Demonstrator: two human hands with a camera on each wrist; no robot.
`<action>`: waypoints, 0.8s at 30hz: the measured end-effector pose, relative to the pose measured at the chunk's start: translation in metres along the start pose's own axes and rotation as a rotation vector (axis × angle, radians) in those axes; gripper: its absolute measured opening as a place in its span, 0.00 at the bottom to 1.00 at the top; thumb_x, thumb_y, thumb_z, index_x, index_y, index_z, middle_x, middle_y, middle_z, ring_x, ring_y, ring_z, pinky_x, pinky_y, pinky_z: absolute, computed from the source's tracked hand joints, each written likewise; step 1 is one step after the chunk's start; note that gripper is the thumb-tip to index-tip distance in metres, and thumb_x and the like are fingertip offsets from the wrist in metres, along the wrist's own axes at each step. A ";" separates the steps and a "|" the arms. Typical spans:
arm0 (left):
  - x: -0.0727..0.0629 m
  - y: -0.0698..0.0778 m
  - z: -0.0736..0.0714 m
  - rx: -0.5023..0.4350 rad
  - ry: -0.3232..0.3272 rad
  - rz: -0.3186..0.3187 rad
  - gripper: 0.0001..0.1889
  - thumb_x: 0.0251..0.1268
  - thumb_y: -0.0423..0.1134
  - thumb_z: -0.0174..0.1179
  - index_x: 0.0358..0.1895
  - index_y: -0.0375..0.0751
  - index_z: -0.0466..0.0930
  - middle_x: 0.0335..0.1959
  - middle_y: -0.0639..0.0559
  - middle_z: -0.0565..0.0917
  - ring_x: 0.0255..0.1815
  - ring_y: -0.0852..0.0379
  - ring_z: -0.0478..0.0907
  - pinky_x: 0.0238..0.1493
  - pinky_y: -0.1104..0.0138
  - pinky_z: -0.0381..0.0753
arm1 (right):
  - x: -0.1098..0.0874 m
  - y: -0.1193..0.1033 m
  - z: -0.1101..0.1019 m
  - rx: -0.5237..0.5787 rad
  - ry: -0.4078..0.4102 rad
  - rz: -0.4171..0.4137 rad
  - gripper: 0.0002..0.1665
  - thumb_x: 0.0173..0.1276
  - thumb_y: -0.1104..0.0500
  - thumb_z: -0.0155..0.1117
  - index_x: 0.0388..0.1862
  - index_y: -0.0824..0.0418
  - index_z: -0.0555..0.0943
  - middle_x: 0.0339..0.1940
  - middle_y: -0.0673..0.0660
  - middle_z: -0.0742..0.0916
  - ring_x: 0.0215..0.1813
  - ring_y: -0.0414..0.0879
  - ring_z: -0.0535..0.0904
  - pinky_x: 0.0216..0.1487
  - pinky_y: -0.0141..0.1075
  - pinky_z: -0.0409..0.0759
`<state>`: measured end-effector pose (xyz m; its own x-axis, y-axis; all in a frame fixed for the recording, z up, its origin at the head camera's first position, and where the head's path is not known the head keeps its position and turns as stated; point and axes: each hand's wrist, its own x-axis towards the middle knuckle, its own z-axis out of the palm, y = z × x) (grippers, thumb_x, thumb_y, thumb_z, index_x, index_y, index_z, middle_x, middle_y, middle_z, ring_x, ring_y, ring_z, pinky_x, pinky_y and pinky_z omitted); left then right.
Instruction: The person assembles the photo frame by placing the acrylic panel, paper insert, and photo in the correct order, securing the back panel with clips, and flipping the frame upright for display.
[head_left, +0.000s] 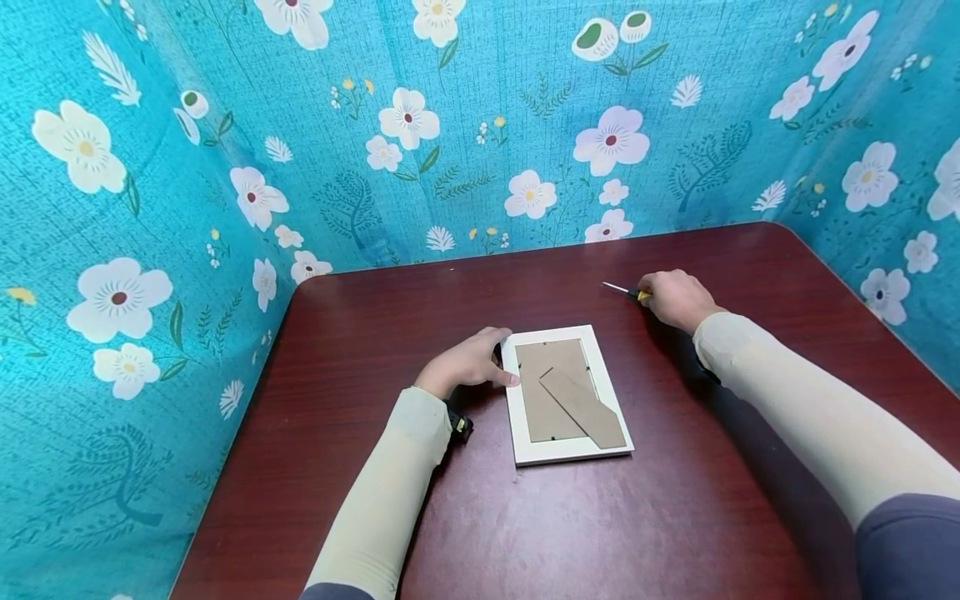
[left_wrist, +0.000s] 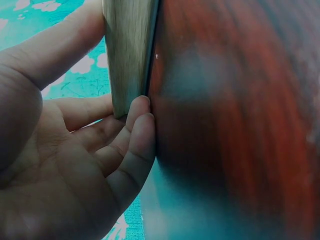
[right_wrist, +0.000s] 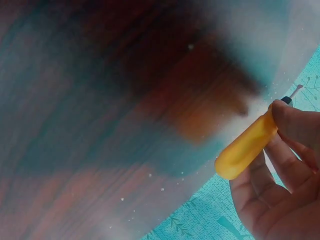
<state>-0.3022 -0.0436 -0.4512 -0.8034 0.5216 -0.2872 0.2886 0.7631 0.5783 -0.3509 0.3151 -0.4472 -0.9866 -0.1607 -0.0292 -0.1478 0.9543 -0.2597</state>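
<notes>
A white picture frame [head_left: 527, 454] lies face down on the table, its brown backing board [head_left: 555, 358] and slanted easel stand [head_left: 588, 408] uppermost. My left hand [head_left: 468, 358] grips the frame's left side near the far corner. In the left wrist view, the thumb lies against the pale edge [left_wrist: 127, 55] and the fingers bend around the corner. Farther back on the right, my right hand [head_left: 678, 300] holds a screwdriver [right_wrist: 247, 145] between thumb and fingers. It has a yellow handle, a black collar and a thin metal shaft pointing left in the head view.
The dark red-brown table [head_left: 360, 333] has a glossy top with rounded far corners. Blue flowered cloth [head_left: 480, 125] hangs behind it and along both sides. A dark wrist strap with a small device [head_left: 460, 422] sits at the left cuff.
</notes>
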 end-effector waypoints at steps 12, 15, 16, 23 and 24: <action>0.000 0.000 0.001 -0.003 0.002 -0.001 0.48 0.55 0.45 0.73 0.76 0.40 0.55 0.68 0.46 0.64 0.39 0.56 0.75 0.48 0.66 0.74 | 0.000 0.003 0.003 0.006 0.006 0.000 0.14 0.67 0.66 0.61 0.50 0.68 0.82 0.45 0.68 0.84 0.42 0.59 0.77 0.48 0.58 0.75; 0.000 0.001 0.001 0.004 0.005 0.002 0.48 0.55 0.46 0.73 0.76 0.40 0.55 0.68 0.46 0.64 0.40 0.55 0.75 0.49 0.66 0.73 | -0.001 0.003 0.002 0.007 0.008 0.005 0.14 0.67 0.66 0.61 0.50 0.68 0.82 0.45 0.68 0.84 0.42 0.59 0.77 0.48 0.58 0.75; 0.000 0.001 0.001 0.008 0.006 0.002 0.48 0.55 0.46 0.73 0.76 0.40 0.55 0.68 0.46 0.64 0.41 0.55 0.75 0.50 0.66 0.73 | -0.001 0.003 0.003 0.008 0.009 0.007 0.13 0.67 0.66 0.61 0.50 0.68 0.82 0.45 0.68 0.84 0.42 0.59 0.77 0.48 0.58 0.75; -0.001 0.001 0.000 0.025 0.004 0.000 0.48 0.55 0.46 0.73 0.76 0.40 0.55 0.69 0.46 0.64 0.45 0.55 0.72 0.54 0.65 0.71 | -0.001 0.003 0.005 0.017 0.006 0.001 0.15 0.67 0.65 0.62 0.52 0.68 0.81 0.46 0.68 0.84 0.44 0.60 0.78 0.50 0.58 0.74; 0.000 0.000 0.000 0.023 0.002 0.001 0.48 0.55 0.46 0.73 0.76 0.40 0.55 0.69 0.46 0.64 0.45 0.55 0.73 0.54 0.65 0.71 | -0.002 0.004 0.004 0.016 0.004 0.001 0.16 0.67 0.65 0.62 0.52 0.68 0.80 0.46 0.68 0.83 0.45 0.60 0.78 0.50 0.58 0.74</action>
<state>-0.3015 -0.0435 -0.4511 -0.8041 0.5214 -0.2855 0.3011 0.7713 0.5607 -0.3491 0.3179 -0.4523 -0.9869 -0.1590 -0.0256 -0.1459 0.9503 -0.2751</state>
